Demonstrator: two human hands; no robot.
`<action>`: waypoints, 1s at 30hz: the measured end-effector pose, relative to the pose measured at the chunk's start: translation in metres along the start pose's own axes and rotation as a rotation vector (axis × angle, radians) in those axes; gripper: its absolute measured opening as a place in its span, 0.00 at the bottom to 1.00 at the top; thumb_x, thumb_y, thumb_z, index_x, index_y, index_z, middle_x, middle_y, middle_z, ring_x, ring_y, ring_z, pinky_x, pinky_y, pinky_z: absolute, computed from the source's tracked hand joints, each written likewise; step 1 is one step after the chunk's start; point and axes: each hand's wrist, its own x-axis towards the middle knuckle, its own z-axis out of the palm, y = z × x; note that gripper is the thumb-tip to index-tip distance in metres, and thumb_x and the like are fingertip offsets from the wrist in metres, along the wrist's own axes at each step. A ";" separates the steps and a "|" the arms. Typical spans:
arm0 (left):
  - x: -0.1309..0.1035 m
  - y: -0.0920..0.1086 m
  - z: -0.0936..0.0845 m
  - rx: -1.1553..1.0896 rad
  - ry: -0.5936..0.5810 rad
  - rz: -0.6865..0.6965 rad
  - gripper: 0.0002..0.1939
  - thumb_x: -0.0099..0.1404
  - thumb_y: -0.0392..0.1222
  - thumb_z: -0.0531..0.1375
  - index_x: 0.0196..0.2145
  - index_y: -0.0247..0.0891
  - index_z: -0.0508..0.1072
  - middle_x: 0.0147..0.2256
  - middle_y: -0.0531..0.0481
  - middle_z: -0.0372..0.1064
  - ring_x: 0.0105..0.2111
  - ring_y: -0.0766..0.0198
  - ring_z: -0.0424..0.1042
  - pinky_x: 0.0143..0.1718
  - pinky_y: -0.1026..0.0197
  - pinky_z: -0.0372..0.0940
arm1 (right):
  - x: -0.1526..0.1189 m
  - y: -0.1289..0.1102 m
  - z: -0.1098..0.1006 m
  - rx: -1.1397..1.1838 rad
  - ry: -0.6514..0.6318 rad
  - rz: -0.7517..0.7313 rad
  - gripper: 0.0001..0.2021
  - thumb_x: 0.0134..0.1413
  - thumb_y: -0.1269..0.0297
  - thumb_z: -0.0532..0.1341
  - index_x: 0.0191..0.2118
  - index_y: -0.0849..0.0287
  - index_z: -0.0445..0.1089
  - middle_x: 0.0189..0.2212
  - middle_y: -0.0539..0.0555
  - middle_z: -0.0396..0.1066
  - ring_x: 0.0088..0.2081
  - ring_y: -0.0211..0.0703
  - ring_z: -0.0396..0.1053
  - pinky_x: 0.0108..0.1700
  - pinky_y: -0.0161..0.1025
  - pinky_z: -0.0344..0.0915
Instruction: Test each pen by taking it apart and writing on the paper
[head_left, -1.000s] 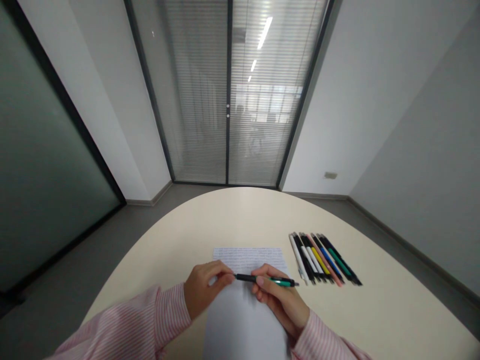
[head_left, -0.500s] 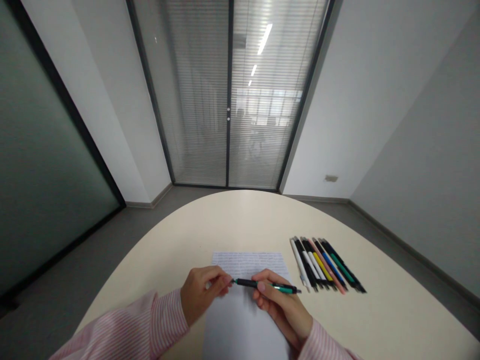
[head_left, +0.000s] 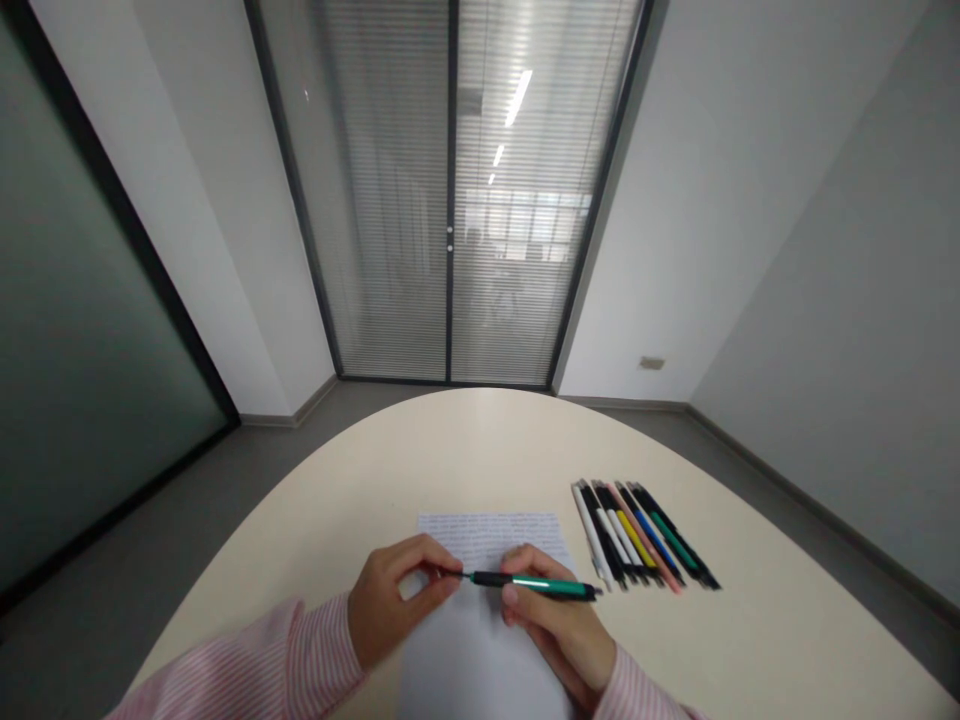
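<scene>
Bottom centre, the right hand (head_left: 562, 622) grips a green pen (head_left: 551, 587); the left hand (head_left: 394, 598) pinches at its tip (head_left: 467, 576). More pens (head_left: 634, 538) lie lower right

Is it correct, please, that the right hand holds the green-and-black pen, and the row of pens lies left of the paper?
Not quite: the head view shows the row of pens lying right of the paper. The right hand holds the green-and-black pen.

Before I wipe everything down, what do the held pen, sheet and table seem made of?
Pen: probably glossy plastic, with a bright highlight along its green barrel. Sheet: likely matte paper, flat with lines of writing. Table: perhaps laminate, smooth, satin, evenly pale.
</scene>
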 end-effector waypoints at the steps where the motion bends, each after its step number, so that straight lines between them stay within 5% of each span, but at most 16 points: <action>1: -0.001 0.000 0.000 0.002 -0.006 -0.004 0.03 0.59 0.36 0.61 0.30 0.36 0.75 0.25 0.49 0.75 0.26 0.63 0.75 0.29 0.66 0.69 | -0.001 -0.001 0.001 0.017 0.005 0.010 0.10 0.36 0.67 0.74 0.26 0.60 0.73 0.29 0.49 0.73 0.27 0.36 0.69 0.30 0.33 0.63; 4: -0.003 0.001 0.001 0.009 -0.047 -0.006 0.03 0.58 0.36 0.61 0.30 0.36 0.76 0.26 0.49 0.76 0.26 0.63 0.75 0.29 0.66 0.68 | -0.003 -0.003 0.002 0.081 -0.018 0.075 0.11 0.39 0.66 0.72 0.26 0.59 0.70 0.39 0.56 0.76 0.37 0.46 0.75 0.42 0.42 0.66; 10: 0.002 0.005 0.001 0.035 -0.058 0.006 0.03 0.58 0.35 0.61 0.30 0.36 0.75 0.24 0.49 0.74 0.24 0.64 0.73 0.27 0.67 0.67 | -0.001 -0.005 0.004 0.198 -0.139 0.070 0.08 0.42 0.69 0.68 0.28 0.59 0.68 0.35 0.56 0.78 0.40 0.47 0.74 0.51 0.47 0.60; 14: 0.005 0.000 0.000 0.136 -0.028 0.050 0.04 0.57 0.32 0.59 0.29 0.35 0.75 0.26 0.48 0.73 0.27 0.63 0.72 0.29 0.64 0.67 | 0.002 -0.007 0.002 0.233 -0.096 0.033 0.07 0.41 0.70 0.67 0.29 0.58 0.70 0.33 0.55 0.78 0.41 0.47 0.72 0.51 0.46 0.59; 21: -0.001 -0.017 0.004 0.382 -0.143 0.058 0.08 0.55 0.29 0.63 0.31 0.39 0.78 0.29 0.48 0.74 0.32 0.58 0.73 0.34 0.58 0.68 | 0.003 -0.007 0.001 0.245 -0.029 0.016 0.06 0.40 0.71 0.67 0.29 0.57 0.72 0.32 0.55 0.78 0.42 0.47 0.71 0.54 0.48 0.57; 30: -0.001 -0.009 0.005 0.400 -0.115 0.050 0.09 0.51 0.25 0.58 0.27 0.36 0.73 0.26 0.49 0.71 0.29 0.59 0.70 0.33 0.57 0.66 | 0.003 -0.004 -0.001 0.211 -0.041 0.036 0.05 0.40 0.70 0.67 0.28 0.59 0.72 0.32 0.55 0.77 0.41 0.47 0.71 0.51 0.46 0.59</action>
